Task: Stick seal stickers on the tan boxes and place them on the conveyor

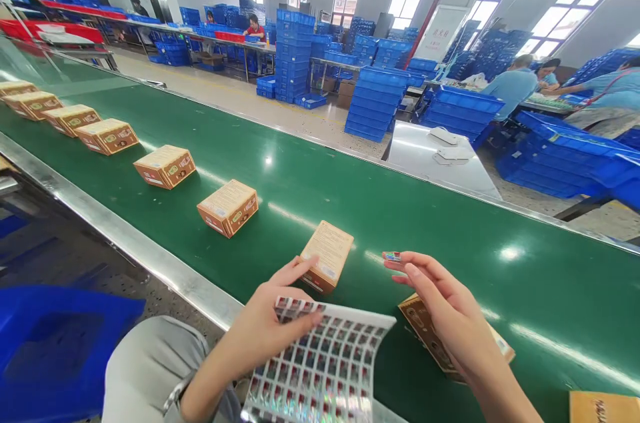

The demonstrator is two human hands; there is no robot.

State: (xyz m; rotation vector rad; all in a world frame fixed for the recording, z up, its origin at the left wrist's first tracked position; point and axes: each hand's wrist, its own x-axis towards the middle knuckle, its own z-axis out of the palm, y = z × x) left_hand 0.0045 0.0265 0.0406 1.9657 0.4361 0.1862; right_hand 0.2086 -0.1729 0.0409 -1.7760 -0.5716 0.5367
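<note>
A sheet of shiny hologram stickers [325, 356] is gripped between the thumb and fingers of my left hand [273, 316]. That hand's index finger reaches onto a small brown carton [330, 246] on the green conveyor belt. My right hand [445, 296] pinches one small shiny sticker [393, 256] at its fingertips, to the right of that carton. Under my right hand lies another brown carton [427, 333], partly hidden by the hand and wrist.
More brown cartons [229, 206] are spaced in a row along the green belt [280, 169] toward the far left. One carton [603, 406] shows at the lower right corner. Stacked blue crates [375, 103] and seated people stand beyond the belt. A metal rail [150, 276] edges the near side.
</note>
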